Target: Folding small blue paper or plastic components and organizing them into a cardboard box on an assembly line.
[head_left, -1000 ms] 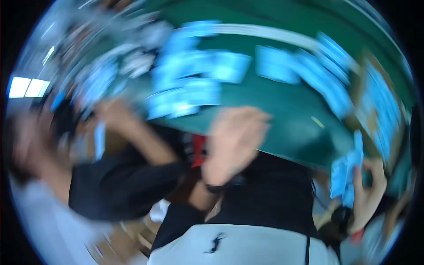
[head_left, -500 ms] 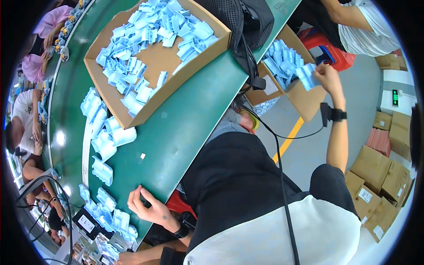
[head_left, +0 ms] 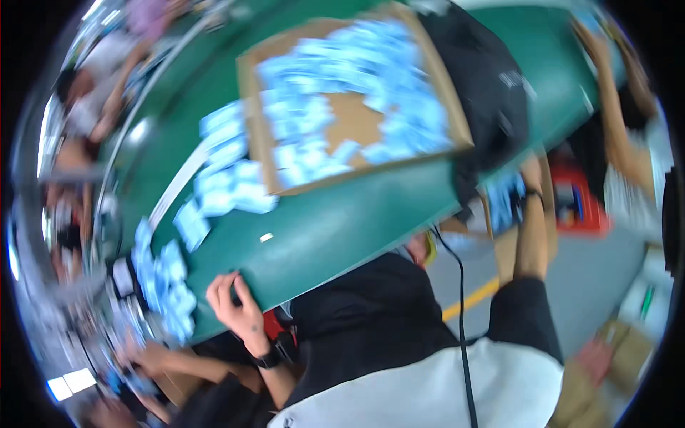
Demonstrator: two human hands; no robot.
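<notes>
Green table (head_left: pixel 335 235): ran from lower left to upper right of the frame. On it, upper centre, stood a cardboard tray (head_left: pixel 353 123), with a black bag (head_left: pixel 492 85) beside its right wall. A carton (head_left: pixel 505 260) sat below table level at right of frame, near a red stool (head_left: pixel 581 203).

My right hand (head_left: pixel 531 175) was at the carton, over its blue parts. Motion blur there; I could not tell whether my fingers had closed on one. My left hand (head_left: pixel 234 307), lower left of centre, was over the near table edge, grip released, fingers loosely curled; contact with the table unclear.

Blue parts (head_left: pixel 342 64) lay heaped around the tray's bare middle, inside the carton, and loose on the table left of the tray and down to lower left. Smallest item: a pale chip (head_left: pixel 266 237) on the table, above my left hand.
</notes>
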